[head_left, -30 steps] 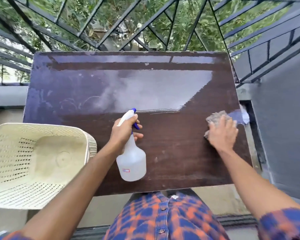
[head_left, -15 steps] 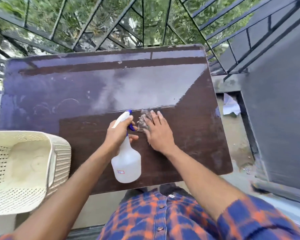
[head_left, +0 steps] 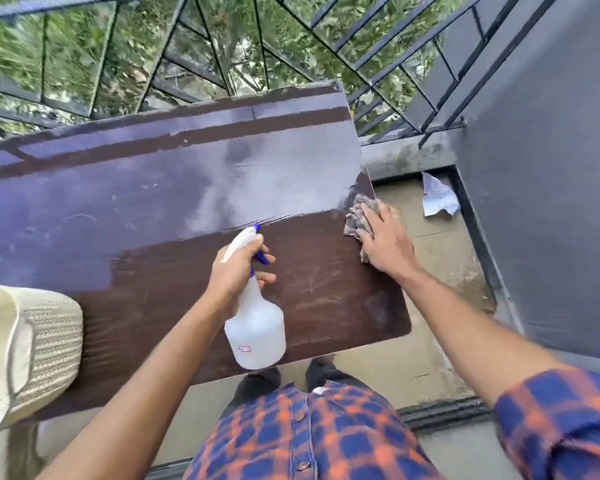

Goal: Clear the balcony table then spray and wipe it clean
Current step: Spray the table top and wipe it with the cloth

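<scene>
We gripped the spray bottle [head_left: 255, 336] in our left hand [head_left: 234, 271] over the dark worktop [head_left: 153, 271] - our right hand [head_left: 387, 242] pressed the grey cloth [head_left: 357, 216] flat at its right edge. A cream basket [head_left: 45, 344] sat at the left end.

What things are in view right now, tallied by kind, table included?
Spray bottle: 1, held by the left hand
Cloth: 1, under the right hand
Basket: 1
Paper scrap on the floor: 1
Table: 1
Total: 5
</scene>
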`<state>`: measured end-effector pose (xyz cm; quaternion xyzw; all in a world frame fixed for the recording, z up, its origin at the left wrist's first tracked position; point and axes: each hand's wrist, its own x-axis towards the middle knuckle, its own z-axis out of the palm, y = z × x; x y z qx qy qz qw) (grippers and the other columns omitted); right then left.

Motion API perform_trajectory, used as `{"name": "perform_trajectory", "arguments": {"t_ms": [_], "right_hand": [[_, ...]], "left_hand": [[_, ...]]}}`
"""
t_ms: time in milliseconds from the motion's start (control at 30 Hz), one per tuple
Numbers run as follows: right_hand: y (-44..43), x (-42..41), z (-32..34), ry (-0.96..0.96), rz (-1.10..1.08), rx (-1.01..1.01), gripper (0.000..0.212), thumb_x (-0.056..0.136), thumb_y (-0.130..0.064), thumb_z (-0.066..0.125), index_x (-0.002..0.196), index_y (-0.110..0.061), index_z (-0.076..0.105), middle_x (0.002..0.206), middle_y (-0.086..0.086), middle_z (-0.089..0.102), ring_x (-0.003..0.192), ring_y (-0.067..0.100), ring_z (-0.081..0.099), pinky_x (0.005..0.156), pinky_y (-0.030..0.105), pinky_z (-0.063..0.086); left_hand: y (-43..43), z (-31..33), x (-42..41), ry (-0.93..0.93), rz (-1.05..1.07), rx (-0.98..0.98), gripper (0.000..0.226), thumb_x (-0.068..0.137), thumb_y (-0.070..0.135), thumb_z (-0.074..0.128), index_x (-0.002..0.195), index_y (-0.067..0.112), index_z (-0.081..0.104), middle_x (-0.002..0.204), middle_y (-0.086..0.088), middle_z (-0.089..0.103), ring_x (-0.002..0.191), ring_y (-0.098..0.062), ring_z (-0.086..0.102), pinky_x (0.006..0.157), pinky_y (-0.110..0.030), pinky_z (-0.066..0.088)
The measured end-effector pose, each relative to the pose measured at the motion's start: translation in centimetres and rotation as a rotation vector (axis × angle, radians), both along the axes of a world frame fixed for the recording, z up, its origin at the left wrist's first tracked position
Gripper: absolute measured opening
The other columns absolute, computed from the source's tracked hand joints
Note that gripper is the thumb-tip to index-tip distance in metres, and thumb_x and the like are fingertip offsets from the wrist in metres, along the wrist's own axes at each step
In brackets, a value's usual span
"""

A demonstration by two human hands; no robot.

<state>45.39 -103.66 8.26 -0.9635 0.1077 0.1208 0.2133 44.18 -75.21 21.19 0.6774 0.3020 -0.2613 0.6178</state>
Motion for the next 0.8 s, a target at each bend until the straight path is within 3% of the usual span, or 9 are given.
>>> {"name": "perform_trajectory", "arguments": {"t_ms": [100,200,367,633,800], "right_hand": [[0.1,-5.7,-0.5,-0.029,-0.219,0.064,0.062,0.098,-0.045,0.055,0.153,-0.025,0.038,0.156,0.011,0.037,0.142,0.032,0.036,0.115,0.046,0.036],[1.4,-9.9,-1.6,-0.076,-0.263,-0.052,0.062,0.097,-0.042,0.049,0.151,-0.014,0.039,0.148,0.021,0.043,0.134,0.041,0.043,0.110,0.052,0.039],[3.9,-8.5,-1.8,-0.042,-0.297,-0.161,0.062,0.097,-0.036,0.047,0.153,-0.011,0.035,0.154,0.020,0.036,0.145,0.047,0.026,0.116,0.059,0.025],[16.8,-5.9,-1.8,-0.106,-0.089,-0.146,0.065,0.098,-0.038,0.044,0.154,-0.008,0.036,0.157,0.024,0.036,0.146,0.050,0.026,0.117,0.058,0.029],[31.1,-7.1,-1.4,-0.025,0.236,-0.021,0.068,0.094,-0.038,0.040,0.156,-0.012,0.033,0.162,0.016,0.028,0.149,0.047,0.021,0.117,0.059,0.028]], "left_hand": [[-1.1,0.2,-0.4,-0.004,0.005,-0.009,0.026,0.099,0.031,0.057,0.082,0.013,0.063,0.082,-0.007,0.071,0.049,-0.022,0.063,0.054,-0.027,0.040],[-1.5,0.3,-0.7,-0.013,0.002,-0.009,0.026,0.099,0.032,0.057,0.083,0.013,0.064,0.084,-0.008,0.072,0.051,-0.023,0.064,0.054,-0.027,0.041],[0.0,0.5,-1.6,-0.030,0.012,-0.003,0.025,0.099,0.032,0.057,0.084,0.013,0.064,0.085,-0.007,0.072,0.053,-0.025,0.064,0.054,-0.027,0.041],[8.5,0.2,-3.7,-0.062,0.134,0.028,0.026,0.098,0.032,0.058,0.083,0.013,0.065,0.085,-0.008,0.074,0.053,-0.025,0.065,0.055,-0.028,0.043],[14.5,-0.7,-5.7,-0.094,0.179,0.047,0.023,0.099,0.028,0.058,0.087,0.011,0.066,0.078,-0.008,0.070,0.055,-0.022,0.067,0.061,-0.033,0.051]]}}
